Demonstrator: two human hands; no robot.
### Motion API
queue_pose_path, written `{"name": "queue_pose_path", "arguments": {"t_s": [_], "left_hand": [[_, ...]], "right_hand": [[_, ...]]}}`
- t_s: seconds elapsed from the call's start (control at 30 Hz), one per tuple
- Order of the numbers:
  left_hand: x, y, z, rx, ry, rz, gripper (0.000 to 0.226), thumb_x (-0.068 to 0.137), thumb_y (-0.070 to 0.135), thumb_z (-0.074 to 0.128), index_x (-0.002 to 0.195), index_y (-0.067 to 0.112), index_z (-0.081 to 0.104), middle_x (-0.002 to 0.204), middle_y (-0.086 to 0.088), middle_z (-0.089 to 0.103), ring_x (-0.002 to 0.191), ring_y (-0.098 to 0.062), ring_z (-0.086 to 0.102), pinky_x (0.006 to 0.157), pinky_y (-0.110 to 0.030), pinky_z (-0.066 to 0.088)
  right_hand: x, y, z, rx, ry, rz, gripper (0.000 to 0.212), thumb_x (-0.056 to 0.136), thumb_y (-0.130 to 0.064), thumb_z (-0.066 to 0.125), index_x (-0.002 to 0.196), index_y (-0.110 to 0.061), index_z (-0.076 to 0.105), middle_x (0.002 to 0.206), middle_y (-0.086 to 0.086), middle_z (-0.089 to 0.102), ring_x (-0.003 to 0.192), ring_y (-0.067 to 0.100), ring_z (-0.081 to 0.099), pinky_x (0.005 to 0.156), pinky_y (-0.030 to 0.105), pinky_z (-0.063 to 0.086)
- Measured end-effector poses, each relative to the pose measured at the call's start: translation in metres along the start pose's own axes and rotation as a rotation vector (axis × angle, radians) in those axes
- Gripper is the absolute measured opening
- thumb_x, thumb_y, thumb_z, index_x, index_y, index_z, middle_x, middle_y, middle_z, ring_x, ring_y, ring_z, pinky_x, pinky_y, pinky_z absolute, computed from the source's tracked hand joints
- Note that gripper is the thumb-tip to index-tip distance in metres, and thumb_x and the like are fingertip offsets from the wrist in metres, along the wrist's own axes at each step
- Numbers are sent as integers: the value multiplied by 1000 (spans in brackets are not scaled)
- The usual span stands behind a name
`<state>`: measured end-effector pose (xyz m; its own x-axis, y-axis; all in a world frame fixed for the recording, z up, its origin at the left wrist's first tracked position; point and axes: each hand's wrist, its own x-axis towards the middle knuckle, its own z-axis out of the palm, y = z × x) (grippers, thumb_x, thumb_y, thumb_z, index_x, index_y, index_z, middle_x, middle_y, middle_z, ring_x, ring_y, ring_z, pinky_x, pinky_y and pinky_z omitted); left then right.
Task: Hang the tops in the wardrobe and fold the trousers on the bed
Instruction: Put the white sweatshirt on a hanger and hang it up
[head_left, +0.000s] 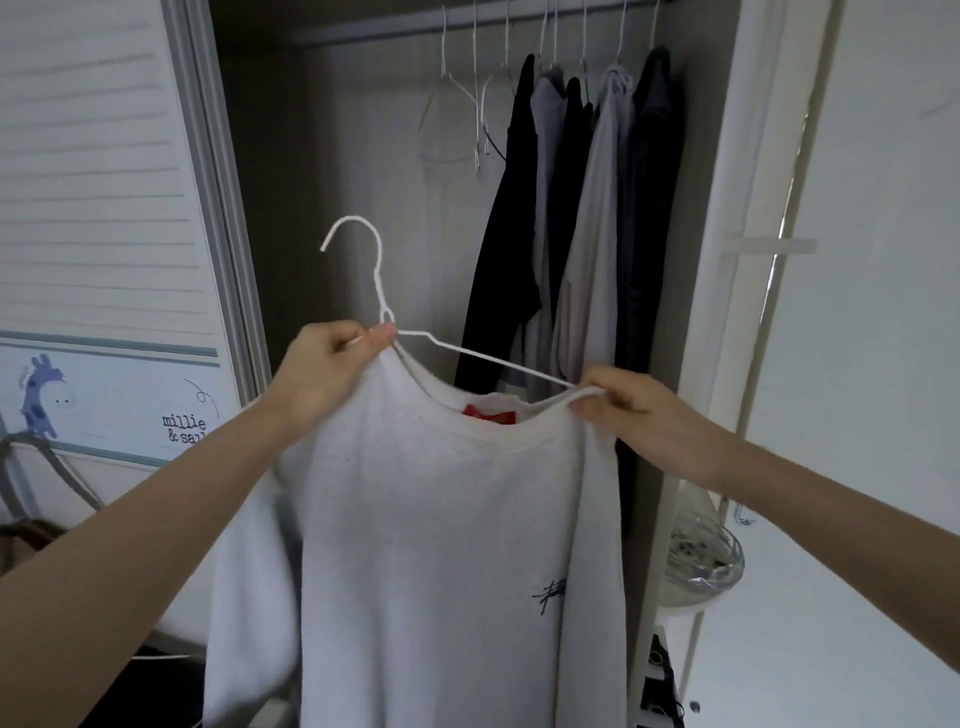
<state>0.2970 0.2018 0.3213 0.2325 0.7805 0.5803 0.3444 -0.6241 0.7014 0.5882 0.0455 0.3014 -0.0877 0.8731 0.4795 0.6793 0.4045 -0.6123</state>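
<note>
Head view: wardrobe (291, 156) with hung tops (587, 208)

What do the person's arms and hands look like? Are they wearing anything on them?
Both arms are bare as far as the picture shows, with no sleeves in sight. The left hand and the right hand wear no gloves, and I can see no rings, watch or bracelets on the fingers or wrists. There are no marks on them either.
</note>
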Motion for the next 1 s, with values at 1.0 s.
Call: {"name": "queue_pose_path", "arguments": {"t_s": [1.0], "left_hand": [[-10, -21, -38, 244, 87, 209, 57, 76, 71, 41, 76, 19, 65, 71, 0, 62, 70, -14, 57, 66, -24, 45]], "right_hand": [[20, -31, -107, -548, -477, 206, 27, 86, -36, 66, 71, -13, 64, 65, -11, 54, 65, 5, 53, 64, 16, 42]]}}
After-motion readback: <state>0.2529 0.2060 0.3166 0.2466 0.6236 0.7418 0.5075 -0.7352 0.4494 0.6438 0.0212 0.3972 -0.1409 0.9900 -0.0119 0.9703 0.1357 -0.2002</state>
